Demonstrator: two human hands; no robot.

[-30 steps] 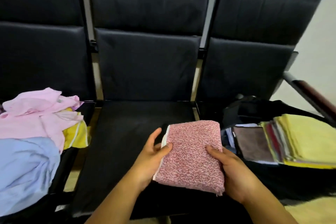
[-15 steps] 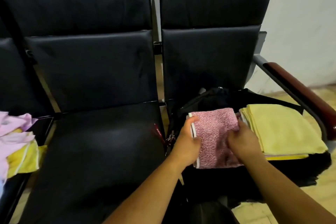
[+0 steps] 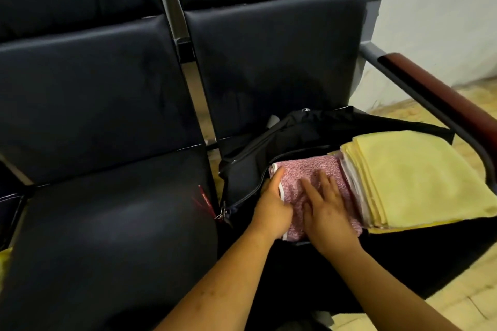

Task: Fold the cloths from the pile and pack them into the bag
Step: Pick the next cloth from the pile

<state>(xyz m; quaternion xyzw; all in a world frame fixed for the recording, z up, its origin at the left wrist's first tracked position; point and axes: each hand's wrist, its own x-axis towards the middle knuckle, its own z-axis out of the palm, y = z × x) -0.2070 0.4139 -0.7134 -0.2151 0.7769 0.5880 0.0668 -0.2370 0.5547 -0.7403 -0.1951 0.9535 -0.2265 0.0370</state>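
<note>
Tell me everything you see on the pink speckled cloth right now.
The pink cloth is a soft, towel-like fabric, pink speckled white, with a white trim on its left edge. It is folded into a thick rectangle and lies flat inside the open black bag, its right side against the yellow-topped stack of cloths. The left hand holds its left edge, thumb on top; the right hand presses flat on it.

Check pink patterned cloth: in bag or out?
In. The pink patterned cloth lies folded inside the open black bag beside the yellow cloths, right hand flat on it, left hand holding its edge.
</note>
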